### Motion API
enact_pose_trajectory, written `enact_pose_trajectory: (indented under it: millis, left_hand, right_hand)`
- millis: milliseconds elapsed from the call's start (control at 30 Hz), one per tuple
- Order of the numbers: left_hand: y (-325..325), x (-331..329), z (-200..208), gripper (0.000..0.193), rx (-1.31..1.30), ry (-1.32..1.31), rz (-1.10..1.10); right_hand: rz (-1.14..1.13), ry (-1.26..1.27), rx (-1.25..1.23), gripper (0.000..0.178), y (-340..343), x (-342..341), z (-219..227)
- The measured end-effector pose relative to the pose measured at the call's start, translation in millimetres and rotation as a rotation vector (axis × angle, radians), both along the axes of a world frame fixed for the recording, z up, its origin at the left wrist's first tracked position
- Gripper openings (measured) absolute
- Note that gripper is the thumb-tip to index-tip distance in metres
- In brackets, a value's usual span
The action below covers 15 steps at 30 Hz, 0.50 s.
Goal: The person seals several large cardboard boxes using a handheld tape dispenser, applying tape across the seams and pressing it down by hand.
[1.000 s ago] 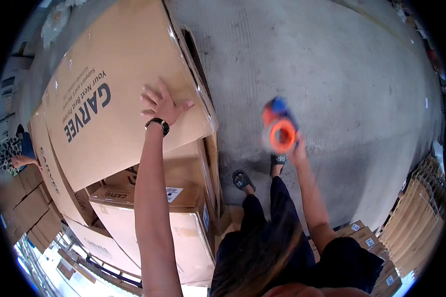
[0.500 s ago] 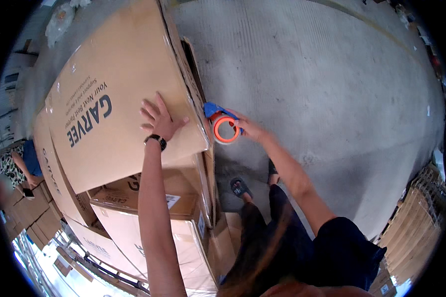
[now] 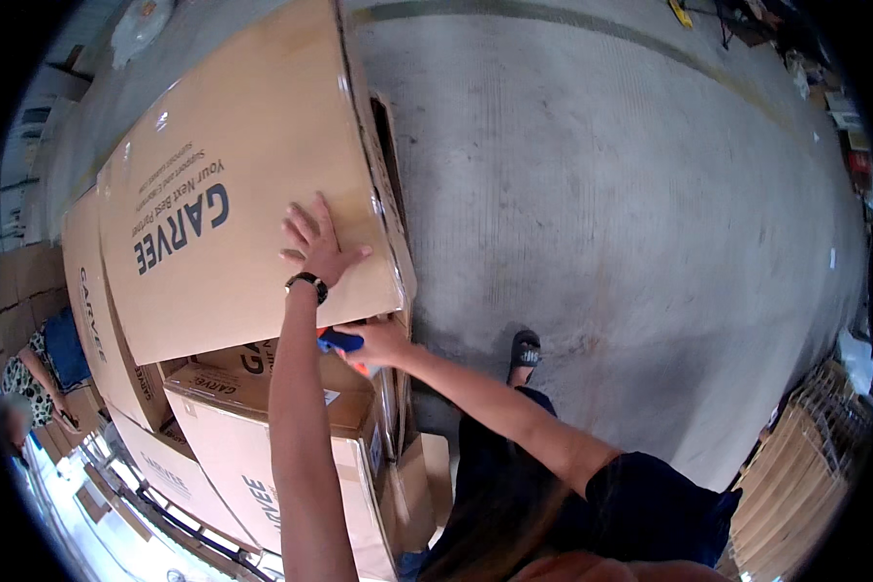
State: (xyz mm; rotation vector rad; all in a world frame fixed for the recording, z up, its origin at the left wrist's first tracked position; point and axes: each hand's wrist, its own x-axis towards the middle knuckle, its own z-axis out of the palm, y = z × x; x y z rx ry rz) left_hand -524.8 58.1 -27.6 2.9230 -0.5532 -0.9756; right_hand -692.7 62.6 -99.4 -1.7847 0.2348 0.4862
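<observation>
At the far left, a person [image 3: 31, 376] in a spotted top stands beside the cartons. Next comes the big box [image 3: 252, 116], lying over a lower box [image 3: 213, 427] that shows past its near edge. The left hand [image 3: 322, 254], with a dark watch [image 3: 307, 284] on its wrist, rests palm down with fingers spread near the big box's near right corner, just as half a second ago. The tape gun [image 3: 339, 340], blue and orange, is now at the near edge by that corner, just beside the left wrist; earlier it was outside the right edge. The right hand [image 3: 383, 343] has come along with it, its fingers clamped round it. Further right, one sandal [image 3: 525, 343] shows on the floor [image 3: 601, 213], where two showed before.
</observation>
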Motion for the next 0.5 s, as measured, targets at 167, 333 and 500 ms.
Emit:
enact_pose_trajectory:
  millis: [167,333,500]
  left_hand:
    - [13,10,16,0.115,0.017,0.008,0.048]
    - [12,11,23,0.100,0.019,0.087,0.053]
    - [20,21,20,0.090,-0.053,0.143,0.097]
  right_hand:
    - [-0.079,0.128,0.308,0.058,-46,-99,47]
    - [-0.153,0.462,0.202,0.061,-166,-211,68]
    - [-0.272,0.458,0.234,0.061,-238,-188,123]
